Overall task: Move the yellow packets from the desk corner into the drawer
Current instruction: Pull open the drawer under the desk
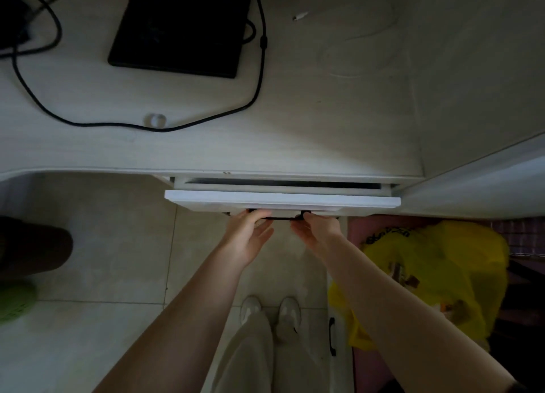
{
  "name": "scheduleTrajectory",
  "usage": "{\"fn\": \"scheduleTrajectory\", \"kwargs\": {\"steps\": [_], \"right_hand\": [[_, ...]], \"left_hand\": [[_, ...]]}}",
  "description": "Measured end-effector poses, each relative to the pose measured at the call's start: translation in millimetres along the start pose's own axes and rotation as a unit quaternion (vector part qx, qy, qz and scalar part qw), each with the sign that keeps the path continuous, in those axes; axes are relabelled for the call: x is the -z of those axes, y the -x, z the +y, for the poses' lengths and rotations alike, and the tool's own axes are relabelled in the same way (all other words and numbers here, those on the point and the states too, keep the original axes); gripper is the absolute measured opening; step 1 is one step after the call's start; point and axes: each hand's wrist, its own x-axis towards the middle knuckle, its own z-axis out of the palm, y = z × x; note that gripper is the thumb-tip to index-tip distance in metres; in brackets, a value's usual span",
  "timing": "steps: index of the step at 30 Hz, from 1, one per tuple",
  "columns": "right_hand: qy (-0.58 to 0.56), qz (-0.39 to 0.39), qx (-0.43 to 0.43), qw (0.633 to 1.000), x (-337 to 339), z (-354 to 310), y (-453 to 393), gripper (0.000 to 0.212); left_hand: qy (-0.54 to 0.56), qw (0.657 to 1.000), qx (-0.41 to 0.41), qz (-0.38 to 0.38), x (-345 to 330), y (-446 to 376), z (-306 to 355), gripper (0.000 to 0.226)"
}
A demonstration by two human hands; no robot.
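Both arms reach fwd: left hand [250, 233] & right hand [317, 230] grip drawer [280, 199] handle [280, 218].

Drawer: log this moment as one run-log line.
drawer: slightly open | left hand: grips drawer handle | right hand: grips drawer handle | yellow packets: none visible on desk

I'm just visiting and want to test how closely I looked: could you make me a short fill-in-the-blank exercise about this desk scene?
1. Both hands, left hand and right hand, grip the black ____ under the drawer front.
2. The drawer is open only a ____.
3. The flat black device lies on the ____.
4. The bag on the floor at the right is ____.

Missing words: handle; crack; desk; yellow
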Motion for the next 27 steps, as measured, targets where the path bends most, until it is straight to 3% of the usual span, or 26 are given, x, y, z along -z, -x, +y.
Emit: {"fn": "scheduleTrajectory", "kwargs": {"steps": [3, 6, 7, 13, 15, 19, 23, 27], "right_hand": [[0.006, -0.004, -0.003, 1.000, 4.7, 4.6, 7.7, 0.012], [0.009, -0.001, -0.003, 1.000, 9.2, 9.9, 13.4, 0.010], [0.010, -0.003, -0.004, 1.000, 11.2, 12.3, 14.5, 0.009], [0.120, 0.004, 0.004, 0.993, 26.0, 17.1, 25.9, 0.024], [0.077, -0.008, -0.002, 0.997, 32.8, 9.9, 34.8, 0.011], [-0.045, -0.066, -0.013, 0.997, 52.6, -9.2, 51.5, 0.008], [-0.112, -0.041, -0.016, 0.993, 65.4, -20.3, 57.3, 0.029], [-0.080, -0.017, -0.022, 0.996, 67.6, -20.1, 64.9, 0.043]], "left_hand": [[0.020, 0.999, 0.018, -0.026, -2.1, 18.4, 5.8, 0.017], [0.061, 0.997, 0.030, 0.021, -7.1, 25.0, 16.0, 0.054], [0.075, 0.996, 0.036, 0.040, -8.0, 24.4, 18.6, 0.057], [0.047, 0.990, -0.001, 0.130, -0.7, 15.6, 4.2, 0.028], [0.049, 0.990, -0.013, 0.135, 2.7, 16.3, -2.2, 0.041], [0.061, 0.987, -0.036, 0.141, 7.3, 18.9, -3.4, 0.058], [0.043, 0.988, -0.035, 0.147, 9.3, 26.9, -4.2, 0.054], [0.036, 0.987, -0.029, 0.151, 15.2, 34.6, -11.9, 0.048]]}}
